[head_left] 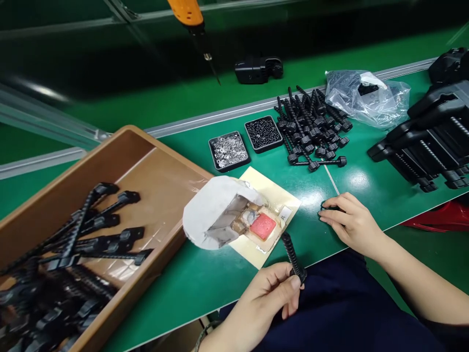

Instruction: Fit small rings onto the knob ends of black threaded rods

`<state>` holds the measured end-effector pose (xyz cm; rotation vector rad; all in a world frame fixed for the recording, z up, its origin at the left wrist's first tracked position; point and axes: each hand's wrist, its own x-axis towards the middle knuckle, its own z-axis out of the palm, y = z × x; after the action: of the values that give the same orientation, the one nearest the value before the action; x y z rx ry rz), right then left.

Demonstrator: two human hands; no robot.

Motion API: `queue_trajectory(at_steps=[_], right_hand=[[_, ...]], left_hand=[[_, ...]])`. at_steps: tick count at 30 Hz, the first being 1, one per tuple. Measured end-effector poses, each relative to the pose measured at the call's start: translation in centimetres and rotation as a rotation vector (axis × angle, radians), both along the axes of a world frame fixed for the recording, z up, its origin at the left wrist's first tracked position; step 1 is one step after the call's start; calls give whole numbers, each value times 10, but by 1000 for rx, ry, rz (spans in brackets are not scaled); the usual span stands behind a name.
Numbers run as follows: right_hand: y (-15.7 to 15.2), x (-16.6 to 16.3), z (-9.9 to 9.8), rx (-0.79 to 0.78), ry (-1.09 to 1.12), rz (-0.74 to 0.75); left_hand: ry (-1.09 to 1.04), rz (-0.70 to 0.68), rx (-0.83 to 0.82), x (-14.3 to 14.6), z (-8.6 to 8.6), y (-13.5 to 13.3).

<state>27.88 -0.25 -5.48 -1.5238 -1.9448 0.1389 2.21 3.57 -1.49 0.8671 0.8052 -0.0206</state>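
My left hand (269, 296) is closed on the lower end of a black threaded rod (292, 256), which points up and away over the table's near edge. My right hand (348, 220) rests on the green table (205, 278) with its fingers curled over a small black part (324, 206) that is mostly hidden. Between and beyond my hands lies a yellow card (276, 195) with a torn white packet (216, 205) and a red pad (263, 226) on it.
A brown tray (146, 171) of black threaded parts sits at left. Behind are two small black dishes, one with silver washers (229, 150) and one with black screws (263, 133), a pile of black rods (311, 127), a plastic bag (366, 98), black assemblies (432, 142) and a hanging orange screwdriver (190, 17).
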Motion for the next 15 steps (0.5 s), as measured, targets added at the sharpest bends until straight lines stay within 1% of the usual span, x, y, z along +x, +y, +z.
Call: queue_trajectory(at_steps=[2,4,7,8,10,12,13,15], right_hand=[[5,5,-5,16,13,-21],[9,6,-3,27,24,-60],[7,0,8,48,60,-103],[4,-5,13,34,117,-85],[-2,-17,24,-77,345,34],[-9,-31,34,-259,599,176],[-10,-38,38,-338,686,220],[-10,-46,43,-414,764,240]], left_hand=[[35,-20,12,3,2,1],[67,-20,12,5,6,2],[114,18,3,10,8,2],[130,34,-5,12,8,2],[149,64,-34,17,6,3],[124,65,-40,23,4,4],[97,66,-30,26,4,4],[25,68,-1,31,3,5]])
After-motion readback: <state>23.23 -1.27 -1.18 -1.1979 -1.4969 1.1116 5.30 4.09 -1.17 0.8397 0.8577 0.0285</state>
